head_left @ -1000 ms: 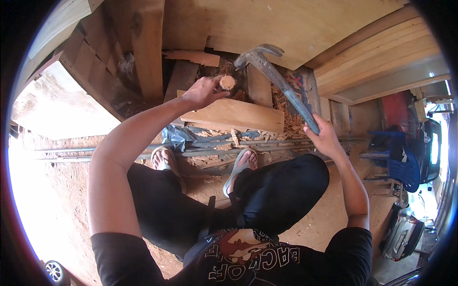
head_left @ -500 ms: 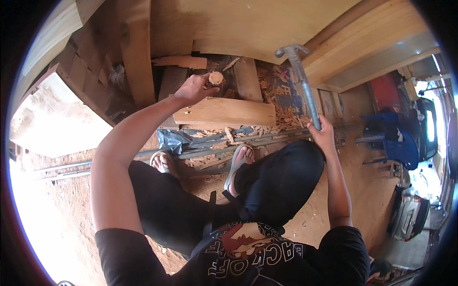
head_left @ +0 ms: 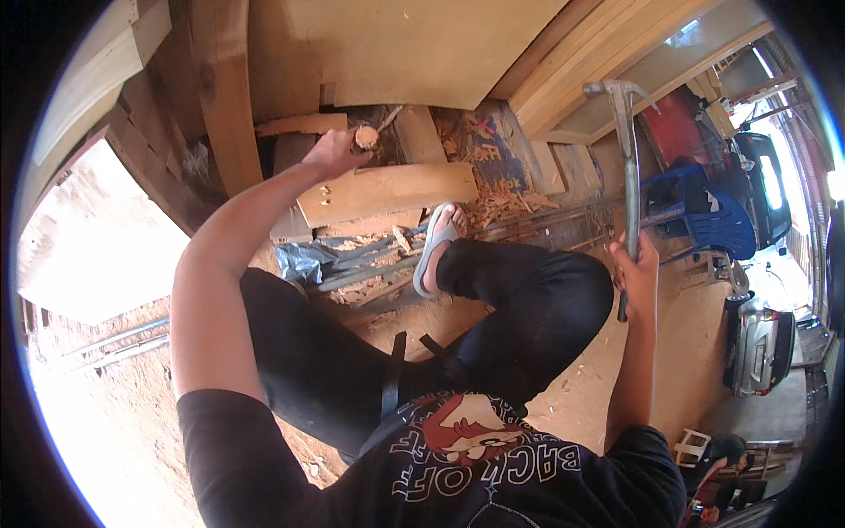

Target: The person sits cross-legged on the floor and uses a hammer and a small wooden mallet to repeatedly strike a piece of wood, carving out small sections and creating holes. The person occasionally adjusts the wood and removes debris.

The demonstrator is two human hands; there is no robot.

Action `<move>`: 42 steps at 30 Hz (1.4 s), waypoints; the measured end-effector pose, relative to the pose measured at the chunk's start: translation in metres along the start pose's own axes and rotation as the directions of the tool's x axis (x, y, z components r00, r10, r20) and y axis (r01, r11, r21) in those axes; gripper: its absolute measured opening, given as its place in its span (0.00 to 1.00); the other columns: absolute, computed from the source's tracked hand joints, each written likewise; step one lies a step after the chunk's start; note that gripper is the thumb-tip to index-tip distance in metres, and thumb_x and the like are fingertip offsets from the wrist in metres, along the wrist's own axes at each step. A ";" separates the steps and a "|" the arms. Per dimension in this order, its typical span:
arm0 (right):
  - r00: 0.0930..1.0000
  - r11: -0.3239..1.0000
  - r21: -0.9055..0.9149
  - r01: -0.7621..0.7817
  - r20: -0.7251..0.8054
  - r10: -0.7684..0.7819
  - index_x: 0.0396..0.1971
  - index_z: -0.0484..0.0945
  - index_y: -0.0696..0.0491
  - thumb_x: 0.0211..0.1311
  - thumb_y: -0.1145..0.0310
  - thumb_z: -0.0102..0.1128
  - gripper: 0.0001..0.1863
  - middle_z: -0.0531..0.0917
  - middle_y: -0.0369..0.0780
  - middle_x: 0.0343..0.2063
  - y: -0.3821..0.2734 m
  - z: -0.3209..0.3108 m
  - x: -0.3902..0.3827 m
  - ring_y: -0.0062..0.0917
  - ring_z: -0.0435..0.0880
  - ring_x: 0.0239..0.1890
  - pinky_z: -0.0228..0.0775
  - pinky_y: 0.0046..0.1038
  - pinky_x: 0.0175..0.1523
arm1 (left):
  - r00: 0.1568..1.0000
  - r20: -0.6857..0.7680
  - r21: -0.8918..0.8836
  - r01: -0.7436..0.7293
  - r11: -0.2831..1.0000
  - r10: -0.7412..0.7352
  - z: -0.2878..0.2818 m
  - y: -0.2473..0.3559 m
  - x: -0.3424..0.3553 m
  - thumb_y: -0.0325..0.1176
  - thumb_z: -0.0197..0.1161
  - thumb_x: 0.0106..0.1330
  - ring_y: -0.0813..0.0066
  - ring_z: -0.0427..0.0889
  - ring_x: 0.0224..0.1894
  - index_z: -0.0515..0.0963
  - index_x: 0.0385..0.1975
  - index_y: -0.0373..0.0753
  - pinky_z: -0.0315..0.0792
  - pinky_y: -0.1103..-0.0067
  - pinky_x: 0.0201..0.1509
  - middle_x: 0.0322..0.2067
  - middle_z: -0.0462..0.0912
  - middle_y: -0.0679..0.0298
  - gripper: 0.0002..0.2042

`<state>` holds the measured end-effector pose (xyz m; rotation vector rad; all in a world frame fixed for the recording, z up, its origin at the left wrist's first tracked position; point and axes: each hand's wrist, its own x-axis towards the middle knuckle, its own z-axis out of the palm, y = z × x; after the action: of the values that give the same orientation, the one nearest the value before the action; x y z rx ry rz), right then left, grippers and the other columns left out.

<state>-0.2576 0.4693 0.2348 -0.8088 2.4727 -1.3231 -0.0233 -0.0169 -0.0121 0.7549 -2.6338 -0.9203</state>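
Observation:
My left hand [head_left: 329,155] is closed around a short round piece of wood [head_left: 366,136], its pale cut end facing up, above a light wooden board [head_left: 387,189]. Out to the right, my right hand [head_left: 640,271] grips a claw hammer [head_left: 627,132] by its long handle, with the metal head raised and apart from the round piece. Wood chips and splinters [head_left: 502,202] lie around the boards. A sandalled foot [head_left: 437,242] of mine is beside the board, near a crumpled dark plastic sheet [head_left: 299,262].
Large wooden panels [head_left: 378,48] and stacked planks [head_left: 616,62] stand beyond my hands. Blue plastic chairs [head_left: 709,211] are at the right, with vehicles [head_left: 757,348] farther out. A co-worker [head_left: 717,462] is at the lower right. Metal pipes [head_left: 114,343] lie along the dirt ground.
The hammer has swung right, away from the round piece, to a more upright position. My left hand has shifted slightly up and left in the picture, and the whole view has shifted.

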 end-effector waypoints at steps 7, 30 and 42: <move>0.991 0.975 -0.178 0.130 0.066 -0.120 0.43 0.76 0.52 0.71 0.70 0.67 0.08 0.74 0.27 0.23 -0.010 0.014 0.027 0.09 0.68 0.18 0.55 0.19 0.21 | 0.995 -0.076 -0.009 0.056 0.998 -0.056 0.007 -0.007 -0.006 0.48 0.70 0.69 0.48 0.89 0.46 0.81 0.53 0.36 0.81 0.60 0.53 0.41 0.89 0.45 0.22; 0.399 0.960 0.152 -0.235 0.916 -0.047 0.39 0.77 0.55 0.73 0.66 0.68 0.09 0.78 0.33 0.28 -0.006 0.192 0.163 0.12 0.73 0.22 0.67 0.21 0.27 | 0.999 -0.023 -0.083 0.031 0.996 -0.033 -0.008 0.005 -0.005 0.42 0.72 0.70 0.52 0.90 0.43 0.80 0.50 0.33 0.81 0.65 0.50 0.39 0.89 0.46 0.19; 0.589 0.982 0.191 -0.010 0.795 -0.148 0.42 0.74 0.54 0.77 0.67 0.62 0.08 0.70 0.28 0.21 -0.076 0.264 0.205 0.07 0.64 0.15 0.57 0.16 0.19 | 0.977 -0.051 -0.308 0.182 0.934 -0.207 -0.011 -0.012 0.012 0.40 0.71 0.71 0.61 0.91 0.40 0.81 0.48 0.32 0.82 0.68 0.48 0.38 0.90 0.50 0.17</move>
<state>-0.2840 0.1356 0.1597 -1.1454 1.5731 -0.8599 -0.0247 -0.0372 -0.0107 0.9609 -2.3008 -1.2789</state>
